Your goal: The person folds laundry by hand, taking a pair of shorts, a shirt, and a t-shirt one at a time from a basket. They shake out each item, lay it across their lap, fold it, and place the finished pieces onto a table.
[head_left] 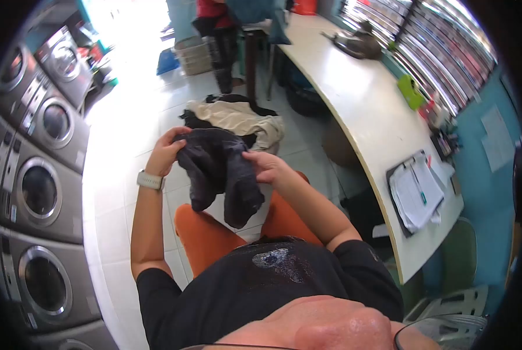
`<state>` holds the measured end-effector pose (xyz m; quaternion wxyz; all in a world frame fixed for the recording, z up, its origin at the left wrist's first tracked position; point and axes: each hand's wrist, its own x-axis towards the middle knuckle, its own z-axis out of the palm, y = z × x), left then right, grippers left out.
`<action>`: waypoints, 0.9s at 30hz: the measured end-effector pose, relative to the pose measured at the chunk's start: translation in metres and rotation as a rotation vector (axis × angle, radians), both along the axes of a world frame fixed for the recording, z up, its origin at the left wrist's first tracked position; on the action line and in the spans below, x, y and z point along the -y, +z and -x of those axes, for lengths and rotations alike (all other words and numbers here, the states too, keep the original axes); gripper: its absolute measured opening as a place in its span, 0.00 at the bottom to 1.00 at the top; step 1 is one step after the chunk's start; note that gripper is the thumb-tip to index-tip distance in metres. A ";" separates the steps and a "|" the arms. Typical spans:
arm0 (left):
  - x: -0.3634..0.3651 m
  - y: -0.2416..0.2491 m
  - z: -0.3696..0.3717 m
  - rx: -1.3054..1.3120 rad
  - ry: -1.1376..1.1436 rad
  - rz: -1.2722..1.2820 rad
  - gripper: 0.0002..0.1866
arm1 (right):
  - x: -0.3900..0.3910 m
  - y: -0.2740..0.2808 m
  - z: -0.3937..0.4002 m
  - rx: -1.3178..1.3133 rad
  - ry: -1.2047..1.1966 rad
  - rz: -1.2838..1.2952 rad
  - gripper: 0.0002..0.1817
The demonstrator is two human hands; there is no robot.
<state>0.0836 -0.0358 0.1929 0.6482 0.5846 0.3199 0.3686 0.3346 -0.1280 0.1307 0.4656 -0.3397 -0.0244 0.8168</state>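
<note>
A dark garment [217,160] hangs between my two hands, above my knees. My left hand [166,150], with a pale watch on its wrist, grips the upper left edge of the cloth. On the other side, my right hand [265,166] pinches the garment's right edge between thumb and fingers. The two lower parts of the cloth dangle apart. Just beyond it, a beige cloth [237,119] and black clothes [198,119] lie in a pile.
Stacked grey machines [39,186] with round doors line the left side. A long white table [360,111] runs along the right, bearing a clipboard with papers [415,189] and a cat [360,44]. Another person [217,41] stands beyond the pile near a basket [194,55].
</note>
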 end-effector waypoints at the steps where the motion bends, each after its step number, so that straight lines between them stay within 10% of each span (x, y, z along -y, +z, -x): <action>1: 0.000 -0.001 -0.001 -0.017 0.001 -0.049 0.14 | 0.000 -0.003 0.003 0.038 -0.003 0.019 0.17; 10: 0.081 -0.005 -0.056 -0.393 0.024 -0.748 0.09 | -0.020 -0.021 -0.008 -0.201 -0.316 0.089 0.16; 15: 0.120 -0.025 -0.086 -0.550 0.207 -1.004 0.37 | -0.013 0.016 0.016 -0.154 -0.665 0.182 0.13; 21: 0.092 -0.027 -0.090 -0.460 0.253 -1.088 0.19 | -0.001 0.007 0.015 0.039 -0.625 -0.130 0.14; 25: 0.073 -0.008 -0.086 -0.338 0.213 -0.962 0.16 | 0.025 0.017 0.008 0.579 -0.355 -0.529 0.16; 27: 0.070 0.001 -0.083 -0.320 0.140 -0.908 0.16 | 0.030 0.009 0.001 1.673 -0.493 -0.963 0.14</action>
